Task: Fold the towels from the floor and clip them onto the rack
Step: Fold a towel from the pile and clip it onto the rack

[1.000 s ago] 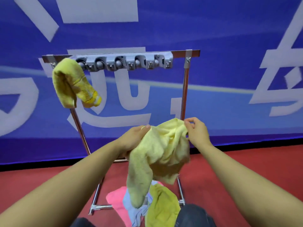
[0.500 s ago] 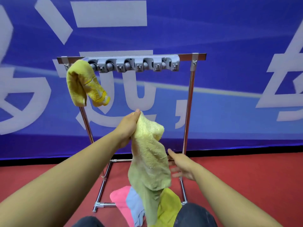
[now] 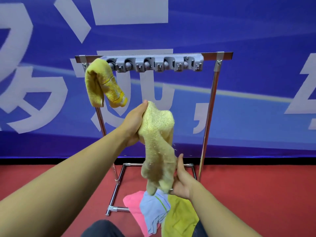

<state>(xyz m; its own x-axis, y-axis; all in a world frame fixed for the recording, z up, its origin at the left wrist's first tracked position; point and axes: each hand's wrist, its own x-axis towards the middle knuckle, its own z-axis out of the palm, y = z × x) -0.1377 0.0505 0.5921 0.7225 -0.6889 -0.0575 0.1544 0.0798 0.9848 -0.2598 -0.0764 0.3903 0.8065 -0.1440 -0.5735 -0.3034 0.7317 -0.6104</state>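
Where both hands grip | fluffy pale-yellow towel [image 3: 158, 134] hangs bunched, ropelike

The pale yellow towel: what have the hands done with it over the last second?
The right hand let go of the pale yellow towel's top, dropped, and now grips its lower end. The left hand kept the top, so it hangs long. The clipped towel and floor pile stayed.

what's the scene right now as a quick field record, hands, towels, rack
left hand: grips top of pale yellow towel
right hand: holds the towel's lower end
rack: metal frame, grey clip strip on top bar
clipped: one yellow towel at strip's left end
floor pile: pink towel, blue towel, olive towel
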